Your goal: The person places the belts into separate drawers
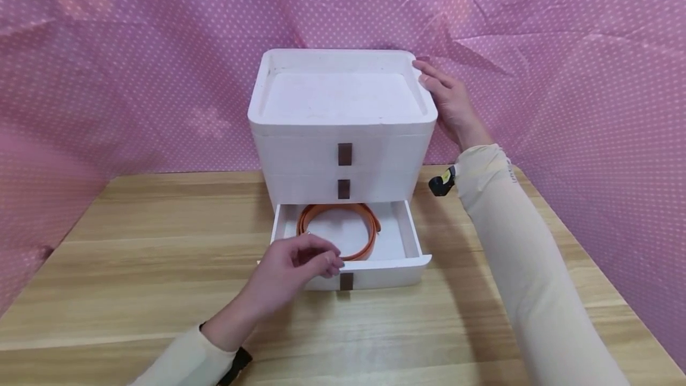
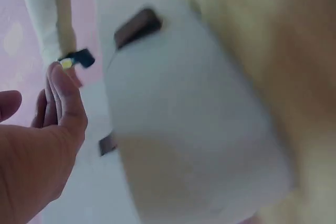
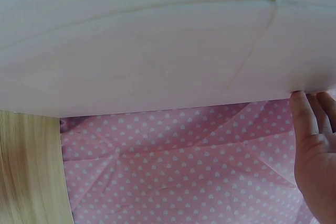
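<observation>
A white drawer unit (image 1: pixel 300 162) stands on the wooden table with its bottom drawer (image 1: pixel 388 277) pulled out. Inside that drawer lies a coiled orange-brown belt (image 1: pixel 371 240). My left hand (image 1: pixel 292 267) hovers over the front left of the drawer, fingers loosely bent and holding nothing; it hides part of the drawer's front edge. In the left wrist view the same hand (image 2: pixel 39 153) has thumb and fingers apart. Against the unit's upper right side rests my right hand (image 1: pixel 449 103). Its fingertips touch the white side wall in the right wrist view, where the hand (image 3: pixel 315 145) shows partly.
The unit's top is a shallow white tray (image 1: pixel 343 97) with a raised rim. Two upper drawers with brown pull tabs (image 1: pixel 345 154) are closed. A pink dotted cloth (image 1: pixel 161 76) hangs behind and beside the wooden table (image 1: pixel 134 267).
</observation>
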A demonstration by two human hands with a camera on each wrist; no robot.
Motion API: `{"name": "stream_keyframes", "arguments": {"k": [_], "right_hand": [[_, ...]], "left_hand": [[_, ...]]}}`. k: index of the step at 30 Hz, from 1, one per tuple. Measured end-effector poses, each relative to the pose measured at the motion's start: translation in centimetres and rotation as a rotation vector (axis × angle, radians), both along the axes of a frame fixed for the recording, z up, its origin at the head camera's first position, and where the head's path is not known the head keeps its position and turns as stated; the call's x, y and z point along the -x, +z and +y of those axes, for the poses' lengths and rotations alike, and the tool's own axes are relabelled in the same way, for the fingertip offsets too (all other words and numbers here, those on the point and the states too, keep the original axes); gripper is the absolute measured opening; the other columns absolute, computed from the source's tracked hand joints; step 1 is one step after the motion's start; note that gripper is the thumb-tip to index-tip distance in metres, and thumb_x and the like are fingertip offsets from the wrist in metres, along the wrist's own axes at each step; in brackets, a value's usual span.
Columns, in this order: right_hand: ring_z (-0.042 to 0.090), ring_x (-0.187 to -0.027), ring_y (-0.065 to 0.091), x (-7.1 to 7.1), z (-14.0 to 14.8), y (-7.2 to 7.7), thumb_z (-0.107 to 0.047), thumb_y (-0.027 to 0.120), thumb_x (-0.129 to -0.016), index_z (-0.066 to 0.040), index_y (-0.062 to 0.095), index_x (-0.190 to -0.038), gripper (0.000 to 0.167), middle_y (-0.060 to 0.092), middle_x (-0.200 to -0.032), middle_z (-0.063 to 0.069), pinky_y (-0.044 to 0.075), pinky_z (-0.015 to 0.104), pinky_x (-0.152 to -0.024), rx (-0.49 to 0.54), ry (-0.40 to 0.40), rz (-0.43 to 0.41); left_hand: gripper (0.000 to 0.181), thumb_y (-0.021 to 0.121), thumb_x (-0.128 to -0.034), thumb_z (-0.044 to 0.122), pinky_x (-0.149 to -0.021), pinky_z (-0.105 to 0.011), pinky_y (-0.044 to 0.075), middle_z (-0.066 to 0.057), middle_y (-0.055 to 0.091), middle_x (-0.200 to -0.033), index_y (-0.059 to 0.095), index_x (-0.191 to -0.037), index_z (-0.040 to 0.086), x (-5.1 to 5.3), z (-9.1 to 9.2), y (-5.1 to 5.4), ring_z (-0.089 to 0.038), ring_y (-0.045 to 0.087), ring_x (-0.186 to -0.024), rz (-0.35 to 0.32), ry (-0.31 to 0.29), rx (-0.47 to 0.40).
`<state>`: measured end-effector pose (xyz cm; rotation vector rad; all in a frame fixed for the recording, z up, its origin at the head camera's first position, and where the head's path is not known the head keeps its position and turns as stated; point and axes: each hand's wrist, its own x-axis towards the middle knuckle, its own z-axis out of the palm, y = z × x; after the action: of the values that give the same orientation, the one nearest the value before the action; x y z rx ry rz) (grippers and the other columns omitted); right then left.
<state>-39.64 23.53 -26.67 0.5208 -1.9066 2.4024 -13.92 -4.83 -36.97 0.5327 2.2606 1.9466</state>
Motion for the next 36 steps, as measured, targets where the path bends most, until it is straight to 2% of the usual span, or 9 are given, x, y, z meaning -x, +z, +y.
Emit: {"name": "stream_keyframes", "arguments": {"k": [4,7,11,15,18,24,30,36], "right_hand": [[0.026,-0.128,0.049,0.1,0.1,0.0,-0.013,0.062,-0.097,-0.008,0.053,-0.141,0.045,0.049,-0.146,0.007,0.053,0.025,-0.090,0.002,-0.004,0.015],[0.026,-0.127,0.049,0.1,0.1,0.1,-0.014,0.062,-0.097,-0.008,0.053,-0.141,0.045,0.050,-0.145,0.008,0.053,0.025,-0.090,-0.002,-0.010,0.016],[0.026,-0.127,0.049,0.1,0.0,0.1,-0.014,0.064,-0.096,-0.010,0.055,-0.140,0.045,0.050,-0.145,0.006,0.053,0.025,-0.090,-0.003,-0.007,-0.003],[0.025,-0.128,0.049,0.1,0.0,0.1,-0.014,0.065,-0.096,-0.011,0.056,-0.140,0.045,0.050,-0.145,0.005,0.053,0.024,-0.090,-0.013,-0.011,-0.009],[0.024,-0.127,0.049,0.1,0.0,0.2,-0.015,0.064,-0.096,-0.010,0.056,-0.140,0.045,0.050,-0.145,0.005,0.053,0.024,-0.090,-0.013,-0.012,-0.002],[0.027,-0.125,0.050,0.2,0.1,0.2,-0.012,0.060,-0.098,-0.006,0.052,-0.142,0.045,0.050,-0.145,0.011,0.053,0.026,-0.090,-0.016,-0.004,0.043],[0.027,-0.125,0.050,0.1,0.2,0.1,-0.015,0.062,-0.097,-0.009,0.054,-0.141,0.045,0.050,-0.145,0.009,0.054,0.024,-0.087,-0.024,-0.005,0.015],[0.026,-0.127,0.049,0.1,0.0,0.0,-0.014,0.063,-0.097,-0.010,0.055,-0.140,0.044,0.049,-0.145,0.006,0.054,0.024,-0.087,-0.024,-0.006,0.003]], "left_hand": [[0.022,0.061,-0.0975,0.007,-0.083,-0.044,0.058,-0.017,0.071,-0.094,0.065,-0.105,-0.013,-0.8,0.5,-1.6,-0.031,0.070,-0.088,-0.145,-0.083,-0.053],[0.022,0.061,-0.0975,0.008,-0.082,-0.042,0.059,-0.016,0.072,-0.092,0.066,-0.103,-0.012,-1.2,0.7,-2.4,-0.026,0.070,-0.086,-0.232,-0.103,-0.033],[0.023,0.061,-0.0967,0.009,-0.080,-0.035,0.059,-0.016,0.071,-0.093,0.066,-0.105,-0.012,-1.3,0.4,-2.7,-0.025,0.069,-0.087,-0.277,-0.117,0.011],[0.028,0.061,-0.0962,0.007,-0.083,-0.035,0.059,-0.021,0.070,-0.098,0.061,-0.112,-0.017,-1.1,0.0,-3.0,-0.029,0.069,-0.092,-0.336,-0.136,-0.008],[0.029,0.060,-0.0952,0.005,-0.083,-0.037,0.059,-0.021,0.070,-0.098,0.060,-0.112,-0.018,-1.0,-0.1,-3.3,-0.027,0.069,-0.092,-0.375,-0.127,-0.011],[0.030,0.058,-0.0914,0.004,-0.082,-0.038,0.059,-0.020,0.069,-0.094,0.058,-0.111,-0.018,-0.9,0.1,-3.6,-0.026,0.069,-0.088,-0.409,-0.123,0.011],[0.036,0.058,-0.0937,0.005,-0.085,-0.038,0.058,-0.023,0.069,-0.098,0.052,-0.119,-0.020,-1.0,0.2,-4.1,-0.030,0.068,-0.092,-0.395,-0.160,-0.021],[0.024,0.056,-0.0971,0.006,-0.084,-0.040,0.058,-0.022,0.069,-0.097,0.058,-0.108,-0.015,-0.9,0.3,-4.7,-0.031,0.068,-0.091,-0.417,-0.180,-0.047]]}}
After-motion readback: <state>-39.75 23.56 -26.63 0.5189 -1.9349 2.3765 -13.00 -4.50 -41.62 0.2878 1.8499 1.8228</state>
